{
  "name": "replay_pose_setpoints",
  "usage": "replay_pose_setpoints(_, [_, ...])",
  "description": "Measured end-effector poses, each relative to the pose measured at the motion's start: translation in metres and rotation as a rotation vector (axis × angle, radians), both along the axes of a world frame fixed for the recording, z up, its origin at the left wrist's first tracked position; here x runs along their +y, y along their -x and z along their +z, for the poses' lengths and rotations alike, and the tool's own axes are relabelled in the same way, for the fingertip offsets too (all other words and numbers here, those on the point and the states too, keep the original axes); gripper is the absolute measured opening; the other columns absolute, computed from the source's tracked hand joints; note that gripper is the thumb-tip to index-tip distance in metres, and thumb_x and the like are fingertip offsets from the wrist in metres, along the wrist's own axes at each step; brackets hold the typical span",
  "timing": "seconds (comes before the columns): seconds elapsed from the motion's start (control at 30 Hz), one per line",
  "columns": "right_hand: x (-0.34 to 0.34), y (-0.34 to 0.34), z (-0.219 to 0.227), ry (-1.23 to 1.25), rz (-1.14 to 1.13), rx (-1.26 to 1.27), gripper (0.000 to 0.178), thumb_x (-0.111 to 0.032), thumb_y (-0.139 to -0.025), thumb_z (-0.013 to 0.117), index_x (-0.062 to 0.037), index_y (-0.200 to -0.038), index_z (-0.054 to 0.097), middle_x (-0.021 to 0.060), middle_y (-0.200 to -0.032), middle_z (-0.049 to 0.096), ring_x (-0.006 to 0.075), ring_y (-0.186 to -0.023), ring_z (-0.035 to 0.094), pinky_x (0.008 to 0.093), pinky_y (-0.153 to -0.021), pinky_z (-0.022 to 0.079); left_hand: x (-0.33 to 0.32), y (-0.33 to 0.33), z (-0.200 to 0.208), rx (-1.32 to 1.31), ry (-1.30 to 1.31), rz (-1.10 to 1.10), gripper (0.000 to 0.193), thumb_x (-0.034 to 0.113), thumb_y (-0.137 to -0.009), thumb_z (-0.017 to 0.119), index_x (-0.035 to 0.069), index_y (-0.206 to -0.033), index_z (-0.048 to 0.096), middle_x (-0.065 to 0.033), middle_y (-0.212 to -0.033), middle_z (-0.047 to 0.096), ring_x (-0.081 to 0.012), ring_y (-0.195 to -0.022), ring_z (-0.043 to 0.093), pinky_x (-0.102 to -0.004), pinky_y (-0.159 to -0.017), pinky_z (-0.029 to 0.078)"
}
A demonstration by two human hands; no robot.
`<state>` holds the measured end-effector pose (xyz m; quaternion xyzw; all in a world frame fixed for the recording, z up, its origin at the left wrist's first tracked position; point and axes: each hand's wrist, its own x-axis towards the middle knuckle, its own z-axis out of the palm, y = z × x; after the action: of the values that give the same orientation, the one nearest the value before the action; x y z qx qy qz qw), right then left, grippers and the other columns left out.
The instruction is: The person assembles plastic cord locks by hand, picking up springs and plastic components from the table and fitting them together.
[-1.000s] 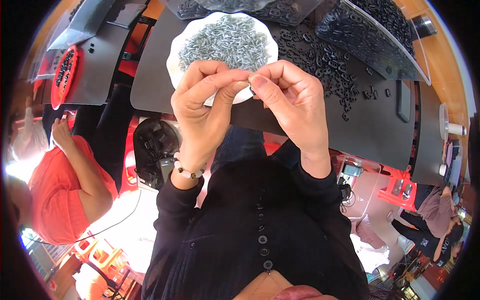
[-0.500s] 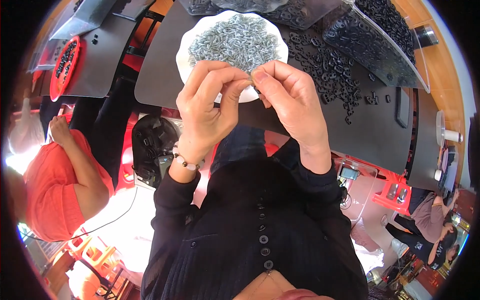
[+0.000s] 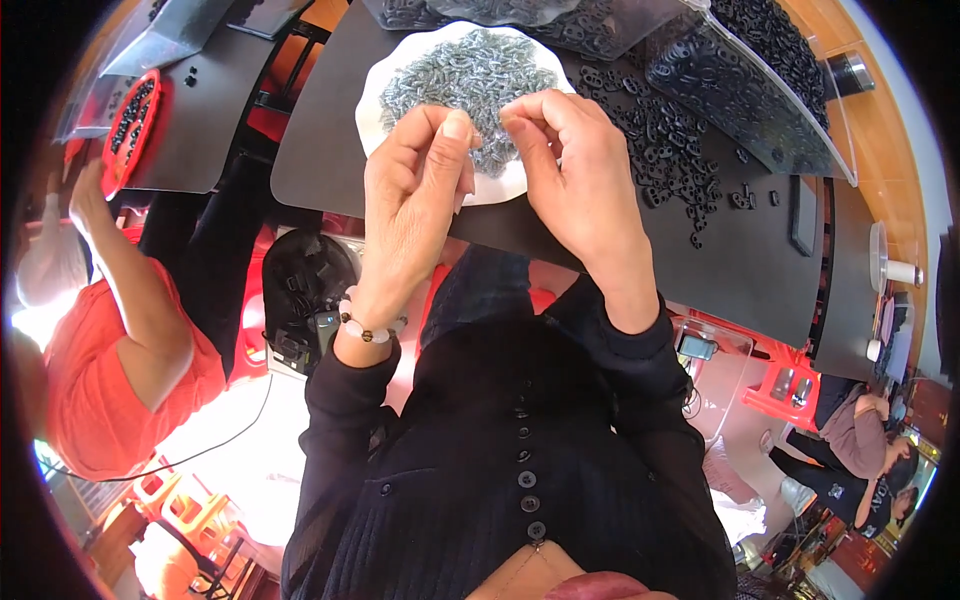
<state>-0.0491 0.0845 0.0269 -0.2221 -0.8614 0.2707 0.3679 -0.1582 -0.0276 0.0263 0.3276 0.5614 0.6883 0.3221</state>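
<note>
Over the near side of a white scalloped plate (image 3: 372,105) I hold both hands apart, each with its fingertips pinched together. The plate is heaped with small silvery pieces that look like springs (image 3: 470,75). My left hand (image 3: 412,195), with a beaded bracelet at its wrist, has thumb and forefinger pressed together; something small and dark may sit behind them. My right hand (image 3: 580,170) is closed at thumb and forefinger near the plate's right side. What either pinch holds is too small or hidden to name.
Small black plastic pieces with holes (image 3: 670,150) lie strewn on the dark table (image 3: 720,265) to the right. Clear bins (image 3: 760,100) of similar pieces stand behind. A flat black object (image 3: 803,215) lies near the right edge. At left, a co-worker's arm (image 3: 140,310) reaches toward a red tray (image 3: 150,105).
My hands were touching at the fingertips; now they are apart, the left turned with its back up. The co-worker's hand at left has moved up to the red tray.
</note>
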Motion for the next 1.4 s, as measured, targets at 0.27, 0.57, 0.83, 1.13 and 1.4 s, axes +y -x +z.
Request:
replay_pose_setpoints(0.27, [-0.004,-0.026,0.015,0.462,0.017,0.162,0.018,-0.017,-0.095,0.063,-0.0003,-0.095,0.067,0.0029,-0.082,0.070,0.0047,-0.068,0.060,0.0193,-0.059,0.047,0.000,-0.018,0.006,0.026,0.018,0.008,0.022,0.022,-0.101,0.052,0.002,-0.097,0.059,0.0007,-0.071,0.056,-0.0037,-0.060,0.050,-0.0175,-0.054,0.039])
replay_pose_setpoints(0.57, [-0.027,-0.079,0.017,0.869,-0.006,0.208,0.024,-0.022,-0.097,0.060,-0.0003,-0.104,0.068,0.0020,-0.078,0.067,0.0049,-0.069,0.061,0.0182,-0.060,0.047,-0.002,-0.054,0.000,-0.077,-0.060,-0.095,0.007,0.007,-0.095,0.059,0.001,-0.099,0.063,-0.0009,-0.088,0.060,-0.0043,-0.069,0.055,-0.0176,-0.056,0.042])
replay_pose_setpoints(0.83, [-0.033,-0.092,0.014,0.973,0.155,0.295,0.022,-0.017,-0.096,0.061,0.0019,-0.107,0.064,0.0026,-0.077,0.066,0.0038,-0.071,0.060,0.0159,-0.056,0.042,0.000,-0.063,-0.009,0.331,-0.144,0.036,0.003,0.005,-0.089,0.067,0.004,-0.091,0.069,-0.0017,-0.091,0.059,-0.0032,-0.065,0.049,-0.0182,-0.053,0.037])
replay_pose_setpoints(1.13, [-0.037,-0.109,0.013,1.036,-0.008,0.342,0.021,-0.014,-0.094,0.064,0.0014,-0.108,0.061,0.0080,-0.087,0.072,0.0087,-0.078,0.066,0.0188,-0.064,0.049,0.005,-0.082,-0.010,0.202,-0.131,-0.038,0.006,0.007,-0.090,0.067,0.002,-0.092,0.067,-0.0044,-0.092,0.059,-0.0061,-0.069,0.056,-0.0189,-0.059,0.045])
replay_pose_setpoints(1.4, [-0.037,-0.125,0.002,1.113,-0.058,0.458,0.010,-0.006,-0.090,0.067,0.0015,-0.096,0.068,0.0053,-0.082,0.069,0.0065,-0.068,0.061,0.0188,-0.063,0.049,0.008,-0.089,-0.012,0.233,-0.082,-0.191,0.007,0.007,-0.093,0.063,0.000,-0.095,0.062,-0.0041,-0.097,0.056,-0.0079,-0.079,0.053,-0.0211,-0.071,0.044])
